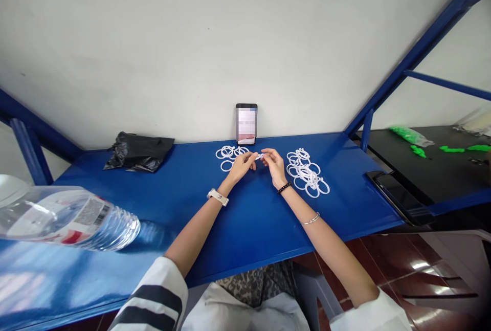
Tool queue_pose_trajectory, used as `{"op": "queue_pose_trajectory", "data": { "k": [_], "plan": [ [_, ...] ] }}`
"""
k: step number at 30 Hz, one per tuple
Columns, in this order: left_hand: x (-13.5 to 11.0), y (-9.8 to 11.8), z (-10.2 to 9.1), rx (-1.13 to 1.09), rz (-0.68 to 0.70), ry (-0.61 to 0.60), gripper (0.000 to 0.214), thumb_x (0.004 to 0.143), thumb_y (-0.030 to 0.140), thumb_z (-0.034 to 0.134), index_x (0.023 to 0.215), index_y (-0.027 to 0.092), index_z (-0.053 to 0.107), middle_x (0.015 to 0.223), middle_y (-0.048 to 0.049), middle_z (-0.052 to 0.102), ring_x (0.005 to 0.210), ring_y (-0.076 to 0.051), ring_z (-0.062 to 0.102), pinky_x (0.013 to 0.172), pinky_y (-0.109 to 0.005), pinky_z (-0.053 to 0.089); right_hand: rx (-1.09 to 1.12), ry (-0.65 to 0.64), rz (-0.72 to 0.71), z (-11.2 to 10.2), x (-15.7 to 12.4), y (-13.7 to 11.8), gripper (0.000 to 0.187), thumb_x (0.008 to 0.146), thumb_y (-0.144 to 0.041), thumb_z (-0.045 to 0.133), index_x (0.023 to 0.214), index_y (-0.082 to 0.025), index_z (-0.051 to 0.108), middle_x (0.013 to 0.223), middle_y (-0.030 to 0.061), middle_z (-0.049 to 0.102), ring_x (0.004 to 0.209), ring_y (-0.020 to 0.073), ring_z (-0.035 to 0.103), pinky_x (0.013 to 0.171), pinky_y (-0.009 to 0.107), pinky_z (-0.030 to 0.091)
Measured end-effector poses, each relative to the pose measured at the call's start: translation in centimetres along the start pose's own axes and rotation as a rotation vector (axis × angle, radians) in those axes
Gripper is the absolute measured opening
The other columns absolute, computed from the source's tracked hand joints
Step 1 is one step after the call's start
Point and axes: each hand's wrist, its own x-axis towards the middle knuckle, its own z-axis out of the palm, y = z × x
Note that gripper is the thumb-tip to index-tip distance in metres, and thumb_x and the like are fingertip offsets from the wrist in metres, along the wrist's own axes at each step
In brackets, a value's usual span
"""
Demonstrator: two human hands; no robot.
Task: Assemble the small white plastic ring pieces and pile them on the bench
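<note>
My left hand [241, 166] and my right hand [273, 166] meet above the blue table [253, 223], fingertips closed in a pinch. Between them is a small white plastic ring [259, 156], mostly covered by the fingers; its exact shape cannot be made out. Several white plastic rings [228, 150] lie just beyond and left of my left hand, partly hidden by it. To the right of my right hand, a larger heap of the same white rings [307, 173] overlaps loosely on the table.
A phone [246, 124] leans upright against the wall behind my hands. A crumpled black plastic bag [138, 153] lies back left. A large clear water bottle [76, 218] stands at the left. Another dark phone [397, 195] rests at the right edge, near bright green pieces [418, 151] on a black table.
</note>
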Motion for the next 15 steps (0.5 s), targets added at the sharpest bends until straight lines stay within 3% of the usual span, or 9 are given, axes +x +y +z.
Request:
{"op": "queue_pose_trajectory", "data": {
  "k": [15],
  "plan": [
    [0.11,-0.12,0.09,-0.060,-0.015,0.033,0.063,0.092,0.065,0.027,0.064,0.017,0.056,0.054,-0.0034,0.059,0.055,-0.015,0.056,0.061,-0.028,0.045,0.000,-0.110,0.034,-0.12,0.25,0.65,0.031,0.074,-0.044,0.067,0.096,-0.022,0.071,0.078,0.0017,0.065,0.068,0.0143,0.056,0.064,0.028,0.046]
  ]
}}
